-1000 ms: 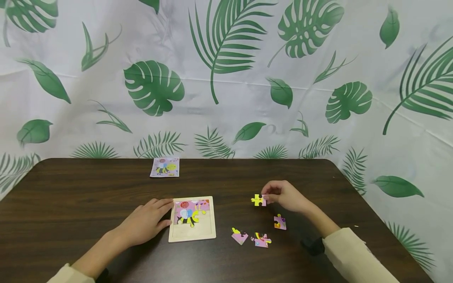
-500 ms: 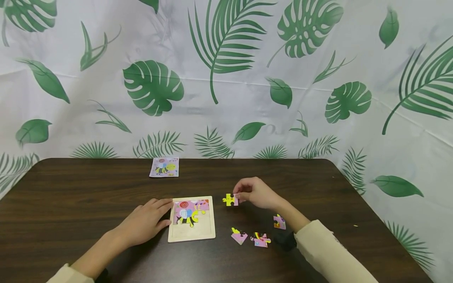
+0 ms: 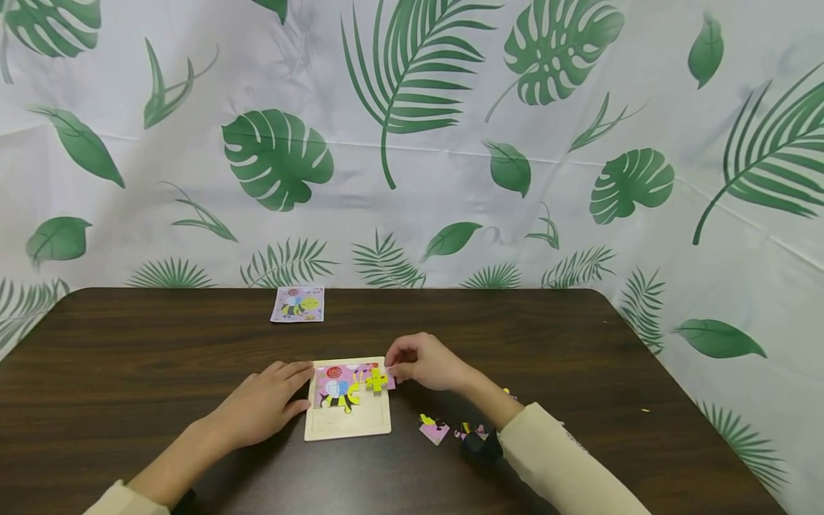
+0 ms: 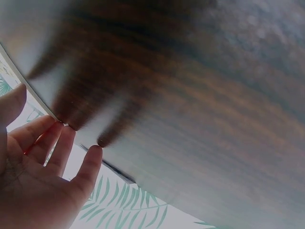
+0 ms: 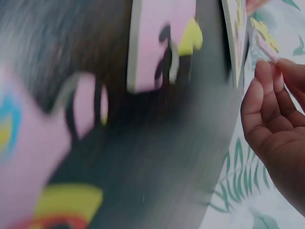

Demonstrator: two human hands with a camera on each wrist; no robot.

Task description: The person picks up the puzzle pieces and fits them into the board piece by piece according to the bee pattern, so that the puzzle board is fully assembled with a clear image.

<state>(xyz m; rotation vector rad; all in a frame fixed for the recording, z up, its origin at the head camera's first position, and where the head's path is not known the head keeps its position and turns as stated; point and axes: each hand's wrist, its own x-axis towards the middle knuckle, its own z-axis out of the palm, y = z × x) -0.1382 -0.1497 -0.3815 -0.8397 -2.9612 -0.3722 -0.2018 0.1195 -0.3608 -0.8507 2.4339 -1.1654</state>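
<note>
A wooden puzzle tray (image 3: 347, 428) lies near the table's front, with several pink and yellow pieces set in its upper half. My right hand (image 3: 421, 363) pinches a yellow and pink puzzle piece (image 3: 378, 379) over the tray's upper right corner; the same piece (image 5: 265, 39) shows at my fingertips (image 5: 263, 71) in the right wrist view. My left hand (image 3: 267, 404) lies flat on the table with straight fingers touching the tray's left edge; in the left wrist view its fingers (image 4: 57, 145) press the dark tabletop.
Loose pieces (image 3: 435, 429) lie right of the tray, partly hidden by my right sleeve (image 3: 553, 465). A small picture card (image 3: 298, 304) lies at the table's back edge. A leaf-print cloth (image 3: 412, 143) hangs behind the dark wooden table (image 3: 129, 372).
My right hand has carried the yellow piece leftwards from the table's right side to the tray's upper right corner. The left hand has stayed put.
</note>
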